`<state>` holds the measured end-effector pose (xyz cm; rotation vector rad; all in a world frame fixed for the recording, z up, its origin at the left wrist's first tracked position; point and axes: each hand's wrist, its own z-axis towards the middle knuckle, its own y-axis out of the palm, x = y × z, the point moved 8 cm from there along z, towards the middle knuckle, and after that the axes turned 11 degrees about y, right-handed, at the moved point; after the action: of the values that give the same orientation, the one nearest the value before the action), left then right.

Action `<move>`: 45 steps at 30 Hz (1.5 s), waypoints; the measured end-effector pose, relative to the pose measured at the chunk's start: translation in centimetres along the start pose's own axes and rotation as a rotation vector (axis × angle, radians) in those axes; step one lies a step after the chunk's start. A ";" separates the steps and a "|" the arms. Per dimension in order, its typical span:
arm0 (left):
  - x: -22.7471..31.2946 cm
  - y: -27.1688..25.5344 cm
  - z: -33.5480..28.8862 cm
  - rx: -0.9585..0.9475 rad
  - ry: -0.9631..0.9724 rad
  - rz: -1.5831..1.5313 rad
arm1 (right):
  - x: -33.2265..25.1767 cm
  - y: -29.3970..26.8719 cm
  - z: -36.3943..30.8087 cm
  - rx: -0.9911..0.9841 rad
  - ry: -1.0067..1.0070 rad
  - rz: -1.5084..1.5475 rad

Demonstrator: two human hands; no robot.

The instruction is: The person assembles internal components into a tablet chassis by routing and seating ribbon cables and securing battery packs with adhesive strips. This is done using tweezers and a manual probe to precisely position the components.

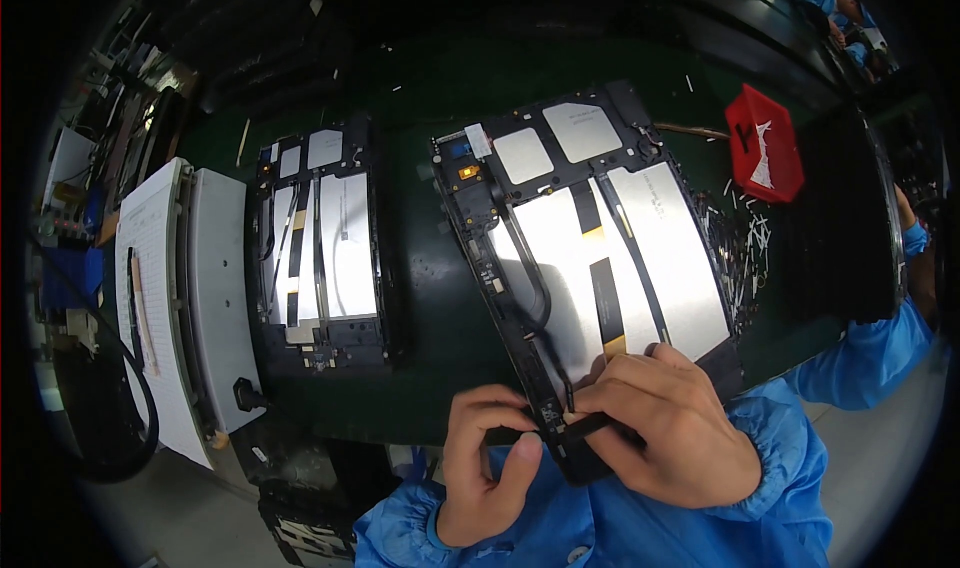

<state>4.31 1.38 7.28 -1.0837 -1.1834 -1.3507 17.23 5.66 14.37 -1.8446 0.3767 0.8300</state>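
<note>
An opened tablet (665,208) lies at a slant in front of me, its silver battery plates, black frame and dark ribbon cables exposed. My left hand (482,468) is at its near left corner, thumb and curled fingertips closed against the edge. Over the near end, my right hand (680,428) has thumb and fingers pinched together beside the end of a black cable (567,380). A dark strip shows under those fingers; what they grip is too covered to name. Farther left lies a second opened tablet (348,238) of the same build, touched by neither hand.
A red bin (765,148) stands at the far right, with many small white and dark pieces (745,253) strewn near it. Left are a grey box (222,268) and papers (160,298) with pens on top. A blue sleeve (870,358) of another person shows at right.
</note>
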 end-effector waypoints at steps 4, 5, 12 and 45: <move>0.3 -0.1 0.6 -0.013 0.084 0.116 | 0.3 0.3 0.1 -0.034 0.011 0.018; 0.6 -0.1 0.7 -0.016 0.122 0.171 | 0.1 0.3 0.0 -0.005 -0.003 0.020; 1.2 0.1 1.8 -0.018 0.162 0.260 | -1.0 0.6 -1.1 0.148 -0.062 -0.127; 1.7 -0.4 3.7 -0.034 0.151 0.178 | 0.2 -0.2 -0.4 -0.089 -0.009 0.122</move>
<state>3.80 4.89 9.41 -1.0650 -0.9349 -1.2938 17.61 5.42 14.48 -1.9141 0.4564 0.9511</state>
